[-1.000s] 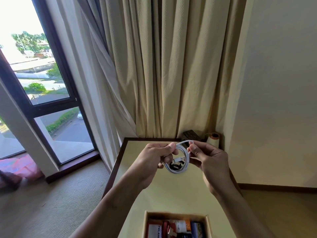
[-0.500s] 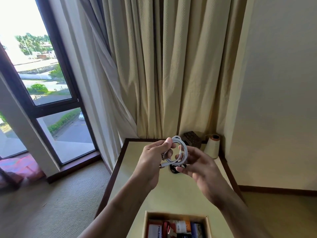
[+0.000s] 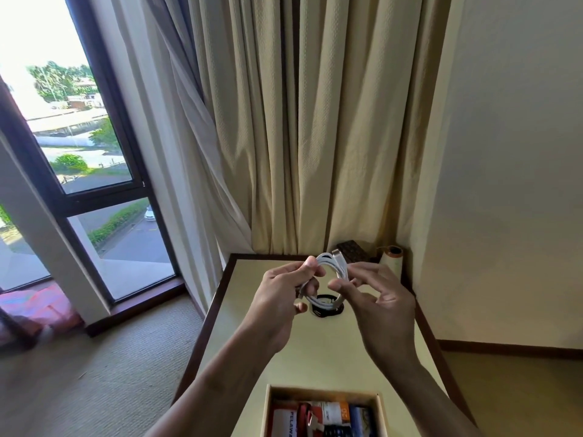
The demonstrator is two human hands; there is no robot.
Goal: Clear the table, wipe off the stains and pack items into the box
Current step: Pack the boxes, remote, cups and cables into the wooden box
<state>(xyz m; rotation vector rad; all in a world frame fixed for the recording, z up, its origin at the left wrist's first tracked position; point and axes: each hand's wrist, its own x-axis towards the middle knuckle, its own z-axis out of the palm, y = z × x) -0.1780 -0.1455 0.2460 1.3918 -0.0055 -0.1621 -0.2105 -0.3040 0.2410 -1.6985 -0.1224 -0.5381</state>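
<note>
White cable coil point(image 3: 331, 279) held in air above table point(image 3: 239, 285). I see both hands clamped on it: left hand point(image 3: 280, 298) pinches left side of loop, right hand point(image 3: 375, 298) pinches right side (plug end pokes up top). Cardboard box point(image 3: 321, 392) at near table edge, part-filled. Thread spool point(image 3: 391, 261) at far right corner.

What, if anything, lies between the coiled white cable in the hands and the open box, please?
Nothing visible does: the left hand and right hand hold the white cable above the table, with only its bare top before the box.
</note>
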